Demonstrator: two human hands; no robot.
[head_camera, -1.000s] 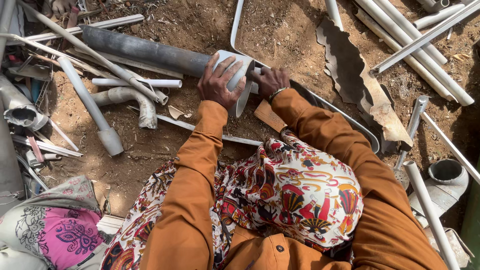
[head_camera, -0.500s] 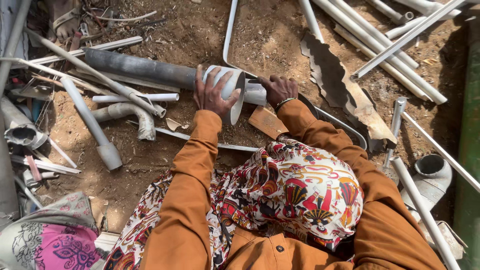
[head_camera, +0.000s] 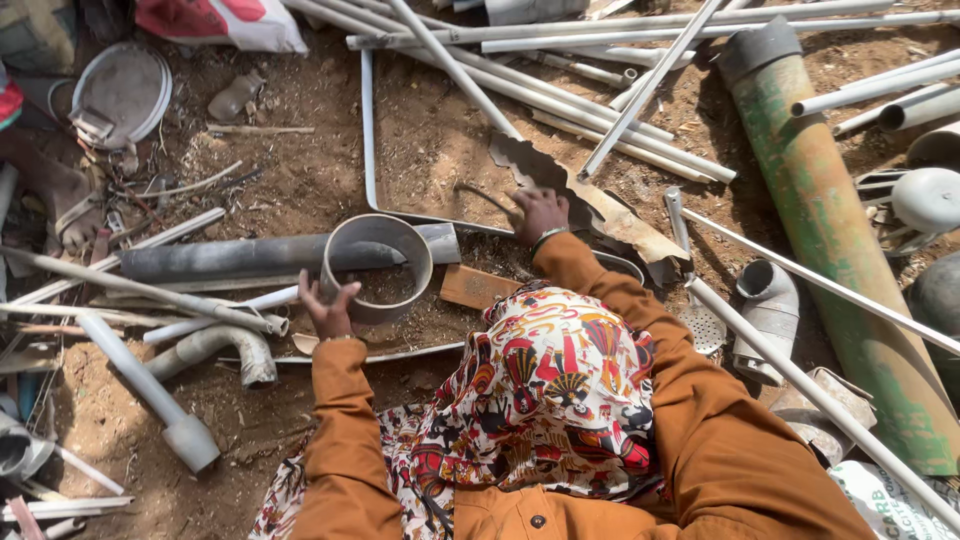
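Head view: the person crouches over bare dirt ground (head_camera: 300, 180) strewn with plastic pipe scrap. The left hand (head_camera: 328, 305) grips the near rim of a short grey pipe ring (head_camera: 377, 268), fingers curled over the edge. The ring stands on end with its opening facing up; inside it only dirt and small debris show. It rests against a long dark grey pipe (head_camera: 230, 258) that lies flat to its left.

The right hand (head_camera: 540, 213) is closed around a thin curved metal rod (head_camera: 485, 195), just above a torn brown strip of sheet material (head_camera: 610, 212). The rod lies within a bent white channel frame (head_camera: 368, 130), which encloses only soil.

A wooden block (head_camera: 478, 288) sits between the two hands. A large green-stained pipe (head_camera: 835, 230) lies at the right, well apart. A round grey lid (head_camera: 122, 92) lies at upper left.
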